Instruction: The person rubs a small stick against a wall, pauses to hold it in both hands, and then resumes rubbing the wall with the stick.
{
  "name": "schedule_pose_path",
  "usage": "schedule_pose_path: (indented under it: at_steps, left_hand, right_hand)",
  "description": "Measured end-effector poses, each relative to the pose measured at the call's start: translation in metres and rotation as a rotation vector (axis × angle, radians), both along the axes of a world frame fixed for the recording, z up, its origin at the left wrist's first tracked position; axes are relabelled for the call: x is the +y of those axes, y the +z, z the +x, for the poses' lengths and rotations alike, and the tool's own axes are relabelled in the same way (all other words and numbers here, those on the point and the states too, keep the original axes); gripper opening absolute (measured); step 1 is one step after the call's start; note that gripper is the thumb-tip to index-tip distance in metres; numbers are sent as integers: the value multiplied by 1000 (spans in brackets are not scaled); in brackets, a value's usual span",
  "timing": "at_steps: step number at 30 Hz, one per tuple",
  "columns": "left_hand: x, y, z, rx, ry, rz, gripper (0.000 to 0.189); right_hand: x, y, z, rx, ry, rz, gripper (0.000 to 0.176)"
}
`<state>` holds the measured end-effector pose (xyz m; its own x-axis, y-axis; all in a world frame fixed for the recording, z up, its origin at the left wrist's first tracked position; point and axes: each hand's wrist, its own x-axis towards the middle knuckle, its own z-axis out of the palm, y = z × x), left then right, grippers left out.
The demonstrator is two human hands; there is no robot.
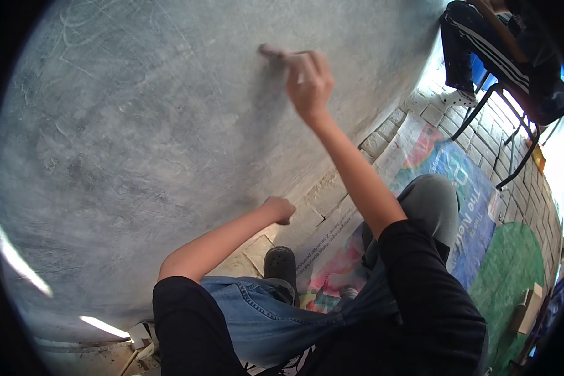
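Observation:
A grey, scuffed wall (138, 144) with pale scratches and smears fills the left and upper part of the head view. My right hand (310, 84) is raised in front of it, fingers closed round a short, slim tool with a dark tip (271, 51). The tip is at or very near the wall; blur hides its exact kind. Lower down, my left hand (279, 210) is curled into a fist beside the wall's foot. Nothing sticks out of that fist, and its palm side is hidden.
A printed banner (476, 207) lies on the paving bricks (432, 113) under my legs. My dark clog (280, 266) is near the wall. At upper right a person (489, 50) sits on a black-framed chair (504, 91). A small box (527, 308) rests on a green patch (511, 263).

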<state>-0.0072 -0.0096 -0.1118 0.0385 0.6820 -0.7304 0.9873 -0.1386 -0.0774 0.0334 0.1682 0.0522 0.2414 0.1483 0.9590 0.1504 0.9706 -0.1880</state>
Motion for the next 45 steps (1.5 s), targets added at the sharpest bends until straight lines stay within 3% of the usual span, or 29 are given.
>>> schedule_pose_path:
  at_steps: [2,4,7,9,12,16,18,19,22,25,27,28,30,34,36,40,42,44,45]
  left_hand:
    - [4,10,-3,-17,36,41,35]
    - [7,7,-6,-37,24,173,36]
    - [-3,-1,-6,-29,9,83,38]
    - [-11,-8,-5,-14,7,-9,38]
    - [-12,-8,-8,-10,-8,-84,36]
    - [-6,5,-9,-97,69,149,31]
    - [-7,3,-11,-112,65,218,30]
    - [-12,-7,-13,-88,43,155,31]
    - [-21,-26,-15,-55,4,34,33]
    - [-19,-20,-9,-34,4,-67,33]
    - [-10,-6,-4,-63,22,7,34]
    - [-6,-1,-3,-83,40,88,35]
    - [-3,-1,-3,-72,14,119,36]
    - [-8,-14,-2,-30,-16,1,36]
    - [-10,-19,-2,-24,-55,-86,38]
    - [4,-2,0,6,25,0,39]
    - [6,6,2,0,19,44,40]
    - [5,1,1,-18,7,84,41]
    - [2,-5,1,-23,-6,78,41]
  right_hand:
    - [25,-8,10,17,-47,-86,6]
    - [39,-5,19,230,-60,-419,9]
    - [4,12,9,157,102,-466,10]
    - [-41,35,2,-115,51,-54,8]
    - [-45,43,-8,-113,-110,178,9]
    - [15,43,6,36,-214,-102,11]
    - [22,45,8,318,145,-473,11]
    - [14,48,7,315,142,-464,11]
    - [-45,49,-3,-32,22,-186,12]
    - [-14,42,2,-39,8,-66,12]
    - [23,32,11,110,-107,-312,10]
    - [35,24,15,109,-107,-311,10]
    - [46,21,24,288,3,-591,7]
    - [-8,20,2,89,165,-407,10]
    - [-37,23,3,-32,105,-110,9]
    - [19,-14,9,19,-80,-61,12]
    - [49,-38,35,48,-105,-334,10]
    - [78,-81,38,151,-59,-1009,11]
    - [71,-75,37,164,-57,-996,11]
